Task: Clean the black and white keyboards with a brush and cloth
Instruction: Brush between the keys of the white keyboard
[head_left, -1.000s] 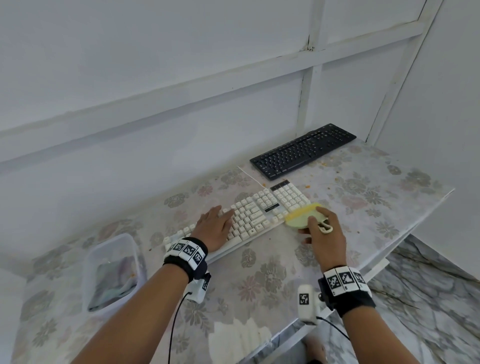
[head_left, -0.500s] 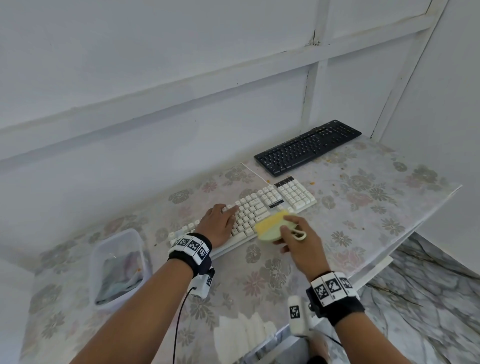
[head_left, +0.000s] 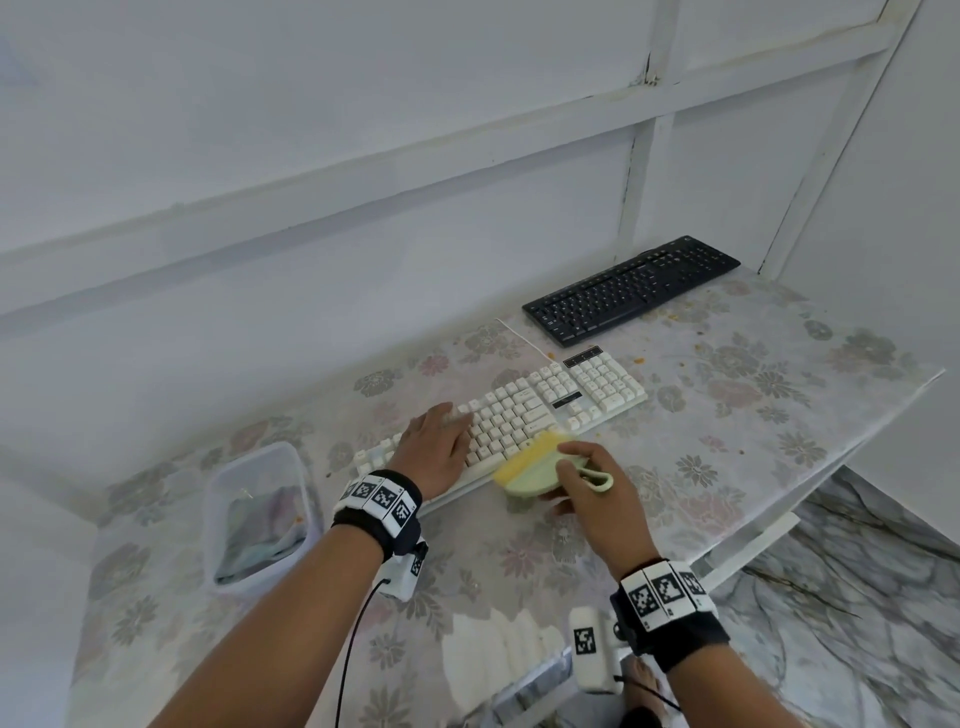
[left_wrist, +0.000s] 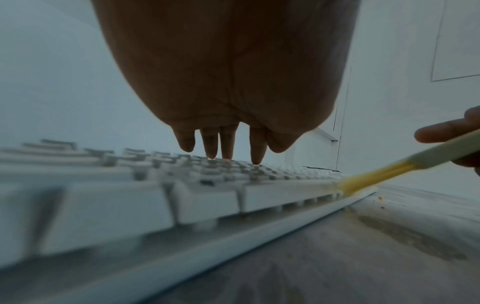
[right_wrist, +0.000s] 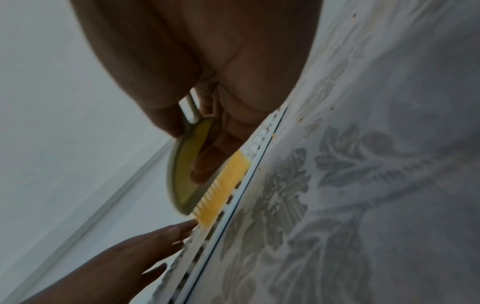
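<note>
From the head view, the white keyboard (head_left: 501, 415) lies aslant on the flowered bench (head_left: 727, 415), with the black keyboard (head_left: 631, 288) well apart behind it near the wall. The left hand (head_left: 434, 449) lies flat on the keys towards the white keyboard's left end, fingers straight and holding nothing; it looks placed there to pin the board so it does not slide under the strokes. The right hand (head_left: 587, 486) grips the pale green brush (head_left: 535, 465) by its body, its yellow bristles laid against the near edge of the white keyboard. A clear plastic tub (head_left: 260, 514) stands at the left with something folded inside, perhaps the cloth, though that cannot be told for sure. Orange crumbs dot the bench near the black keyboard.

From the left wrist, the fingertips (left_wrist: 255, 156) press straight down on the keycaps, spread and uncurled, while the brush comes in from the right at a low slant, bristles meeting the front row of keys. A few crumbs lie on the bench just below.

From the right wrist, the fingers (right_wrist: 207, 164) lie along the brush's flat face and the thumb holds its other side, a hold that likely lets the bristles rake between the keys. The black keyboard seems yet to be brushed.
</note>
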